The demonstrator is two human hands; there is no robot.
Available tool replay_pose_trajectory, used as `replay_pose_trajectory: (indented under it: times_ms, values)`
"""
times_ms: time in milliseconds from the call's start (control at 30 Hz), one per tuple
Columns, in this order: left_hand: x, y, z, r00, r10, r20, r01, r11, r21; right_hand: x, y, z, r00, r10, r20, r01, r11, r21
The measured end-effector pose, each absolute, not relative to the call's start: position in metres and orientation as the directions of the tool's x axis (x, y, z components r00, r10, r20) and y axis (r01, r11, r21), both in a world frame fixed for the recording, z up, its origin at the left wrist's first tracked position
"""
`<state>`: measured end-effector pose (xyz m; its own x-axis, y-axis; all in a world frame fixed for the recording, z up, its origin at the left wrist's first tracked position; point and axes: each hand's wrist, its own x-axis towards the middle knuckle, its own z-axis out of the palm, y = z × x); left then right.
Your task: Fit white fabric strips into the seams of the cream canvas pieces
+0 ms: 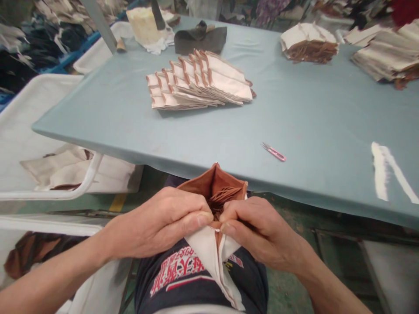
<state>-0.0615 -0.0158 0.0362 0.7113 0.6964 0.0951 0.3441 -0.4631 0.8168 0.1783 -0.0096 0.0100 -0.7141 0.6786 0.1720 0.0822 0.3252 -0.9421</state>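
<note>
Over my lap I hold a cream fabric bag (pixel 204 246) with a brown lining, its mouth spread toward the table. Brown cords or strips lie bunched inside the opening. My left hand (pixel 170 220) pinches the near rim between thumb and fingers. Just beside it, my right hand (pixel 258 231) pinches the same rim, the two thumbs almost meeting at a seam. The bag's lower part hangs down over a dark apron (pixel 183 279) with red and white lettering. What lies under the fingertips is hidden.
On the blue-green table (pixel 314 144) lie pink thread snips (pixel 274 152), a fanned stack of cream bags (pixel 199 83), further bag stacks (pixel 309 41) at the back right, dark fabric (pixel 200 39) and white strips (pixel 381 170). White bins (pixel 42 85) stand at left.
</note>
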Motion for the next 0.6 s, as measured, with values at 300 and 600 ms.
replay_pose_trajectory:
  times_ms: [300,600]
  values:
    - [-0.055,-0.013,0.021,0.760,0.612,0.220,0.266,-0.602,0.753,0.181,-0.007,0.008,-0.765,0.634,-0.112,0.101,-0.054,-0.993]
    - [-0.034,-0.014,-0.035,0.373,0.899,0.228,-0.090,-0.210,0.974,0.140,-0.022,0.000,-0.535,0.834,0.135,-0.191,0.036,-0.981]
